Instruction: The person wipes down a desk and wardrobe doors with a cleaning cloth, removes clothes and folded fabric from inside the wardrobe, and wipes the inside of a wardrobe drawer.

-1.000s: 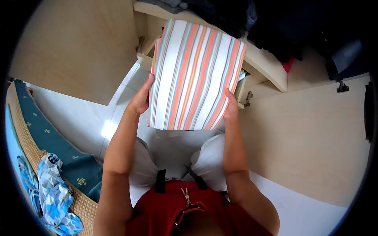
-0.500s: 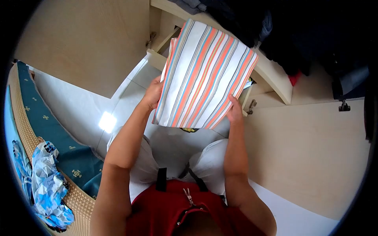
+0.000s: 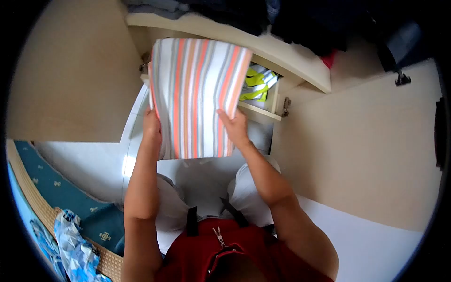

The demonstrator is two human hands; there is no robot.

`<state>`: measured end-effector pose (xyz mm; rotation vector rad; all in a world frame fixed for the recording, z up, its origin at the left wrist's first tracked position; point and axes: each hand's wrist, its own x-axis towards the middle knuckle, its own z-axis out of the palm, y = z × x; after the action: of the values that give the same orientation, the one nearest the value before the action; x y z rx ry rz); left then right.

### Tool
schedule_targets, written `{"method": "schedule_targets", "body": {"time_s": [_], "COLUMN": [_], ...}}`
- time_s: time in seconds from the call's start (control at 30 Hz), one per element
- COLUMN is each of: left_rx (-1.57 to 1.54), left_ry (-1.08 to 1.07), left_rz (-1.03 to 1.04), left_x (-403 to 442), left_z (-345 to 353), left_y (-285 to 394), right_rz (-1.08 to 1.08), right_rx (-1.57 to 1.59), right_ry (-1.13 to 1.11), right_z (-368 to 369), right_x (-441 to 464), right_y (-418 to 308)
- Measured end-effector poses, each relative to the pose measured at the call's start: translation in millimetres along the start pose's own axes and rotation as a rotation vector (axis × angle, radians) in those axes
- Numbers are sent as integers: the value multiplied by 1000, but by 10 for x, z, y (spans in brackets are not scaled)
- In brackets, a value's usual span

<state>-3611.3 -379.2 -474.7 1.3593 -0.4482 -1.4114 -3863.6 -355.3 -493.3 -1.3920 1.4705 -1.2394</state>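
A folded striped cloth point(image 3: 197, 98), white with orange and grey stripes, is held up in front of me between both hands. My left hand point(image 3: 151, 126) grips its left edge near the lower corner. On the opposite side, my right hand point(image 3: 235, 127) pinches the right edge, with the thumb on top and the other fingers underneath. Behind the cloth is a pulled-out drawer point(image 3: 260, 113), partly covered by it. Yellow-green and silver-grey fabric point(image 3: 258, 83) lies in the drawer's right part.
Cabinet doors stand open at the left point(image 3: 70, 75) and right point(image 3: 361, 145). Dark clothes point(image 3: 310, 28) fill the shelf above the drawer. A bed with a green patterned side point(image 3: 61, 188) and crumpled blue cloth point(image 3: 77, 249) is at the lower left. Tiled floor point(image 3: 84, 164) lies between.
Both hands have moved left with the striped cloth, which now sits straighter instead of tilted. More of the drawer and its yellow-green contents shows. The view has also shifted.
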Motion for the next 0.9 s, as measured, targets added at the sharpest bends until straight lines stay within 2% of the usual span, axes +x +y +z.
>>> {"method": "schedule_targets", "body": {"time_s": [0.03, 0.13, 0.23, 0.33, 0.43, 0.47, 0.57, 0.6, 0.7, 0.9], "left_rx": [16, 76, 164, 251, 252, 246, 234, 243, 228, -90], "left_ry": [5, 36, 86, 86, 38, 17, 77, 38, -47, -168], "left_rz": [-10, -35, -77, -122, -125, -113, -37, -15, -5, -111], "left_x": [-3, 23, 111, 142, 215, 293, 189, 226, 72, 156], "left_z": [-15, -73, -128, -144, -228, -295, -229, -263, -179, -314], "left_y": [6, -8, -66, -66, -121, -211, -168, -189, 28, 115], "right_rz": [-90, -114, 121, 225, 213, 284, 477, 597, 642, 653], "right_rx": [-96, -144, -132, 32, 208, 172, 516, 551, 673, 1005], "right_ry": [4, -2, -89, -35, -18, -42, -133, -122, -140, -318], "right_z": [49, 129, 143, 224, 244, 203, 99, 80, -38, -274], "right_x": [-14, -44, -31, -12, 46, 34, 73, 94, 149, 328], "right_y": [1, -48, 25, 369, 497, 464, 288, 294, 268, 215]}}
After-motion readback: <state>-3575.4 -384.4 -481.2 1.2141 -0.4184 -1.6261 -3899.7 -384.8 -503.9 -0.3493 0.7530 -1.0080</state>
